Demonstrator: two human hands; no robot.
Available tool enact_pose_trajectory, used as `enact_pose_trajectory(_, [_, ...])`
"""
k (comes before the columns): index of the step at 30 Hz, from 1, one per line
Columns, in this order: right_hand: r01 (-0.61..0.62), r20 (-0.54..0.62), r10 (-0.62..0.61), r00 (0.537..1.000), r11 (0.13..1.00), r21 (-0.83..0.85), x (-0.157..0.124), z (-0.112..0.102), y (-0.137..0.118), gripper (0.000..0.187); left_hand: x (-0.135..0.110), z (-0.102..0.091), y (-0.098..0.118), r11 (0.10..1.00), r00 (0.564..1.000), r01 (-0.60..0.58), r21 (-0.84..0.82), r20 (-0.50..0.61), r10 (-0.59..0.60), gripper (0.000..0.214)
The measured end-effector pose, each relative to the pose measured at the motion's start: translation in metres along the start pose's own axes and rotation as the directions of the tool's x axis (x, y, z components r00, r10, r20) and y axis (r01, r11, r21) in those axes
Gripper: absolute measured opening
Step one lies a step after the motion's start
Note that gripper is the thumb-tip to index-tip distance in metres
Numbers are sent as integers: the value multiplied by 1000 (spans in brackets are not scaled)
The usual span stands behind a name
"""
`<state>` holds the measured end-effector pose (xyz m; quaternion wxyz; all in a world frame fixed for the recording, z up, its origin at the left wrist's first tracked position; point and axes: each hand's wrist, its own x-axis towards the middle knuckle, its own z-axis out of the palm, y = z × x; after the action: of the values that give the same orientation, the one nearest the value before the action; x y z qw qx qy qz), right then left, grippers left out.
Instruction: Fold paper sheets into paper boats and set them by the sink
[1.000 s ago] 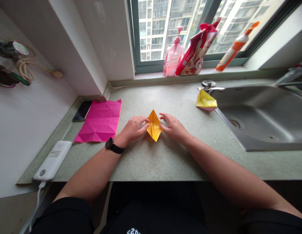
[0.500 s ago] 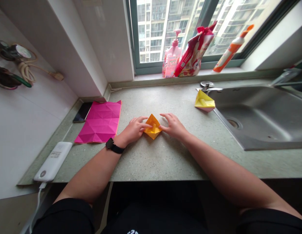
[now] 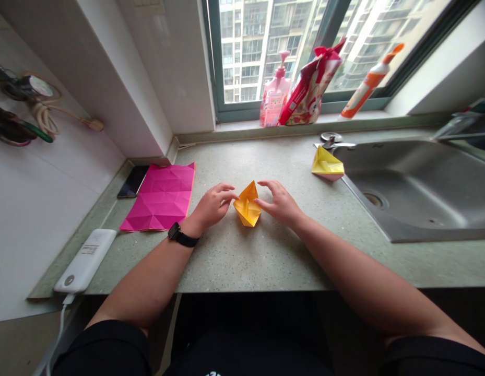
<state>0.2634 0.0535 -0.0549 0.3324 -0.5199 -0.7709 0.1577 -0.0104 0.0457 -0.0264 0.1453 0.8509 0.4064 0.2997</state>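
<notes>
An orange folded paper boat rests on the speckled counter between my two hands, its pointed end up and away from me. My left hand is at its left side, fingers apart, with the index fingertip at or very near the paper's edge. On the other side my right hand is open, its thumb tip against or close to the boat's right wall. Neither hand grips the paper. A similar yellow paper boat stands farther right by the sink. Creased magenta paper lies to the left of my left hand.
At the left are a dark phone, partly under the magenta paper, and a white power bank with a cable. A steel sink fills the right. A pump bottle, red bag and orange-white bottle line the windowsill.
The orange boat has turned slightly and shifted a little right and toward me. My left hand's finger has come out of its inside and drawn back left; my right hand has barely moved.
</notes>
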Motion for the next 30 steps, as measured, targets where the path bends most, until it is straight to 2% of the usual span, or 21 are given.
enact_pose_trajectory(3, [27,-90,-24,996,999,27,0,-6,-4,31,0,-1,0,1000,999,-20,-6,-28,20,36])
enact_pose_trajectory(5, [51,-110,-47,993,998,32,-1,-11,-8,18,0,-1,1,999,999,-34,-4,-25,34,43])
enact_pose_trajectory(9, [63,-61,-63,996,998,-2,-5,-14,-17,28,-1,-3,5,998,999,-53,-14,-11,53,51])
enact_pose_trajectory(15, [21,-16,-22,1000,998,-52,-8,-4,-25,31,-1,-1,5,996,996,-86,-38,-23,86,51])
enact_pose_trajectory(24, [-42,-13,42,999,999,-10,-8,4,-19,10,-1,2,-2,996,996,-86,-36,-16,85,44])
enact_pose_trajectory(30, [-88,-2,88,996,995,44,-6,8,-12,9,-1,0,0,997,998,-63,-42,14,64,43])
